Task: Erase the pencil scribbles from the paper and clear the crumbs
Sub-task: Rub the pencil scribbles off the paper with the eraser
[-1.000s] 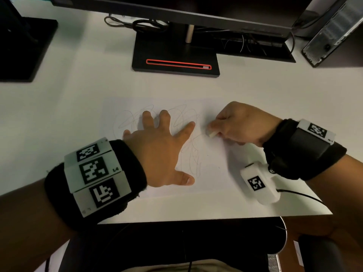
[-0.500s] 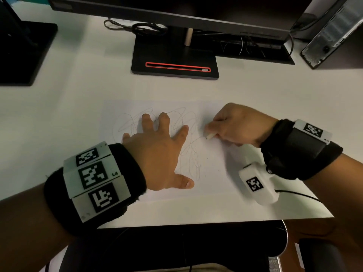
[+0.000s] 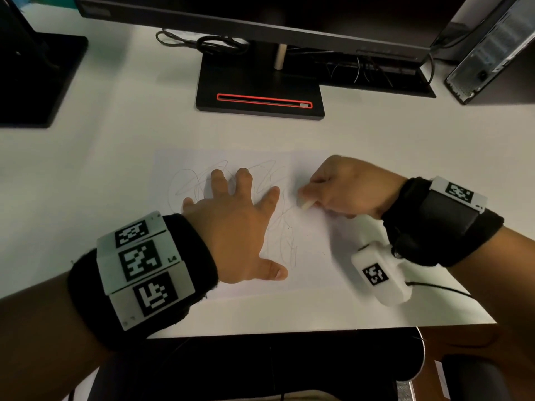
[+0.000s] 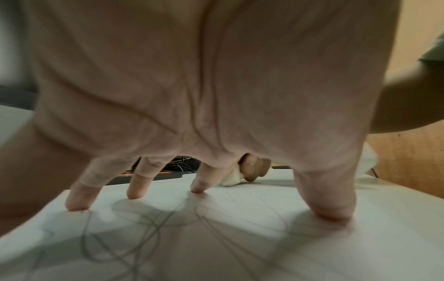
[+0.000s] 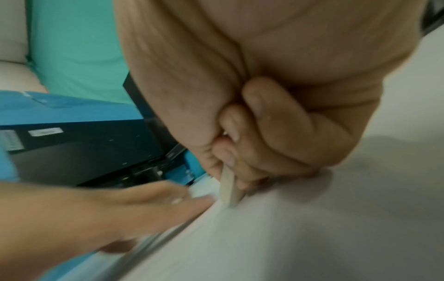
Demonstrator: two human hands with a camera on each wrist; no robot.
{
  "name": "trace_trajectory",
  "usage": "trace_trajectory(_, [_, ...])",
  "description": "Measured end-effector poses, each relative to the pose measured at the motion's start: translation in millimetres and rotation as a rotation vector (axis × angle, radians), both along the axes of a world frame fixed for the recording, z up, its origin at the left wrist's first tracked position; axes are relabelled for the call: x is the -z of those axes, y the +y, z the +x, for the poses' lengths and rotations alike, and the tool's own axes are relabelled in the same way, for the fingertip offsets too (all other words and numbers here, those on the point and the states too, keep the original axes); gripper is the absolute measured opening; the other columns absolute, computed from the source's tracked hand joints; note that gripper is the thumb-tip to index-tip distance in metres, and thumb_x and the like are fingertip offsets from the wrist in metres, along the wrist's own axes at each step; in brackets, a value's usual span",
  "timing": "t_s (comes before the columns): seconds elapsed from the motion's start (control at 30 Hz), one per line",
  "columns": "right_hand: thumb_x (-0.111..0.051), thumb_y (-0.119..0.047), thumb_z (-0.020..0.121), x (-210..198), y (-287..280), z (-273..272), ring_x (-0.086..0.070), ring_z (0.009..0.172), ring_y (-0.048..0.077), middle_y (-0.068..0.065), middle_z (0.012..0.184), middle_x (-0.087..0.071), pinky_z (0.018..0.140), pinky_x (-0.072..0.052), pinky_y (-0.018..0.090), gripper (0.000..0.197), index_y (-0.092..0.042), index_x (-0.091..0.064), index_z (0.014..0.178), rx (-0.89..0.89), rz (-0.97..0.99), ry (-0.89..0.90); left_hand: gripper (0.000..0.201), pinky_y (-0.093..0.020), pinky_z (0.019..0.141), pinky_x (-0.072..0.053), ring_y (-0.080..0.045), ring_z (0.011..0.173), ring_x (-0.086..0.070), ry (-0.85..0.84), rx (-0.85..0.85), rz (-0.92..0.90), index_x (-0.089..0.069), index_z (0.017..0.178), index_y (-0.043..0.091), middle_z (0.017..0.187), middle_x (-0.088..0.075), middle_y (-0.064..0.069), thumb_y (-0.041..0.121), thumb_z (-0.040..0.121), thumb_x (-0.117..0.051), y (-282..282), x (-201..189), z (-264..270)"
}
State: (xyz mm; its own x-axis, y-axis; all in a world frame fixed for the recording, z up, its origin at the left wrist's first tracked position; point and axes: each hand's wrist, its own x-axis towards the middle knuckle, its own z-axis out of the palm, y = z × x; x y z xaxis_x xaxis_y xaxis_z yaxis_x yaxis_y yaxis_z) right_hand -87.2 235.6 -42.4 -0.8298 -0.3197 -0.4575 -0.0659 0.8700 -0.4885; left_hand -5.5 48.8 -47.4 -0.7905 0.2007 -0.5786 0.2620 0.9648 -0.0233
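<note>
While my left hand [image 3: 231, 227] lies flat with fingers spread, pressing the paper [image 3: 312, 250] to the desk [image 3: 101, 169], my right hand [image 3: 347, 189] pinches the eraser [image 3: 307, 204] between thumb and curled fingers. Its tip touches the sheet just right of my left index finger. From that tip, the pencil scribbles [image 3: 285, 238] lie to its left and toward me: one tangle runs down the sheet between my two hands, and a fainter, wider tangle spreads under and beyond my left fingers. The eraser's long axis slants down and left toward that nearer tangle, so I judge my right hand is the one placed to rub it. My left hand covers part of the far tangle and would need shifting later. Crumbs I cannot make out.
</note>
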Motion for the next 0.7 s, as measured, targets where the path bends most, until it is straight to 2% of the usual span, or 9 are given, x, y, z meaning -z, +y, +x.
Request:
trace_trajectory(0.07, [-0.066,-0.032,0.089,-1,1,-5,-0.044,0.046,0.019,0.006,0.051,-0.049,0.045,-0.039,0.024,0.044,-0.007,-0.056,0.054,0.028,0.007,0.042,0.121,-0.067,0.109,-0.035,-0.052,0.148,0.011,-0.001,-0.001,-0.001,0.021,0.155,0.033,0.161,0.020,-0.016,0.091,0.072,-0.045,0,0,1])
trace_trajectory(0.13, [-0.062,-0.032,0.092,0,-3,-2,-0.044,0.043,0.016,0.004,0.050,-0.051,0.046,-0.039,0.023,0.045,-0.003,-0.058,0.058,-0.026,0.029,0.036,0.121,-0.067,0.109,-0.034,-0.052,0.148,0.011,0.001,-0.002,0.001,0.021,0.155,0.033,0.161,0.019,-0.015,0.091,0.072,-0.046,0,0,0])
trace_trajectory(0.2, [-0.061,-0.033,0.093,0,-6,3,-0.042,0.041,0.016,0.004,0.049,-0.050,0.043,-0.039,0.022,0.044,-0.008,-0.055,0.057,-0.078,0.047,0.018,0.121,-0.067,0.109,-0.034,-0.051,0.148,0.011,0.001,-0.004,0.004,0.021,0.155,0.033,0.161,0.020,-0.014,0.091,0.072,-0.046,0,0,0])
trace_trajectory(0.27, [-0.064,-0.033,0.091,-1,-1,-4,-0.042,0.041,0.017,0.004,0.049,-0.050,0.041,-0.038,0.021,0.044,-0.012,-0.054,0.054,-0.026,0.024,0.033,0.121,-0.067,0.109,-0.035,-0.052,0.148,0.012,0.001,-0.005,0.006,0.021,0.155,0.033,0.161,0.020,-0.014,0.091,0.072,-0.046,0,1,0])
trace_trajectory(0.33, [-0.065,-0.032,0.090,-2,0,-8,-0.042,0.040,0.017,0.002,0.046,-0.050,0.044,-0.038,0.022,0.045,-0.013,-0.053,0.051,-0.005,0.024,0.068,0.121,-0.067,0.108,-0.035,-0.052,0.148,0.011,0.005,-0.005,0.006,0.020,0.155,0.033,0.161,0.019,-0.015,0.091,0.072,-0.046,0,1,0])
trace_trajectory(0.43, [-0.059,-0.033,0.095,0,-8,0,-0.040,0.037,0.012,-0.002,0.043,-0.047,0.044,-0.038,0.021,0.046,-0.012,-0.053,0.054,-0.088,0.052,0.038,0.121,-0.067,0.108,-0.036,-0.052,0.148,0.011,0.005,0.000,0.000,0.020,0.155,0.033,0.161,0.019,-0.016,0.091,0.073,-0.046,0,1,0])
trace_trajectory(0.57, [-0.064,-0.033,0.090,-2,-6,-11,-0.043,0.042,0.017,0.006,0.050,-0.051,0.045,-0.039,0.023,0.041,-0.010,-0.055,0.057,-0.025,0.024,0.069,0.121,-0.067,0.108,-0.035,-0.052,0.148,0.011,0.004,-0.001,-0.002,0.021,0.155,0.033,0.161,0.019,-0.016,0.091,0.073,-0.045,0,0,1])
trace_trajectory(0.67, [-0.061,-0.032,0.094,-1,-11,-5,-0.037,0.037,0.010,-0.004,0.042,-0.044,0.047,-0.036,0.023,0.047,-0.011,-0.049,0.053,-0.096,0.046,0.065,0.119,-0.068,0.109,-0.034,-0.051,0.148,0.012,-0.004,-0.009,0.014,0.020,0.156,0.033,0.161,0.020,-0.014,0.090,0.074,-0.046,-1,0,1])
trace_trajectory(0.7, [-0.060,-0.033,0.095,-1,-12,-1,-0.036,0.038,0.011,-0.003,0.043,-0.043,0.046,-0.036,0.022,0.047,-0.011,-0.049,0.055,-0.132,0.051,0.048,0.119,-0.068,0.109,-0.033,-0.051,0.148,0.013,-0.004,-0.011,0.018,0.020,0.156,0.033,0.161,0.020,-0.014,0.090,0.074,-0.047,0,0,1])
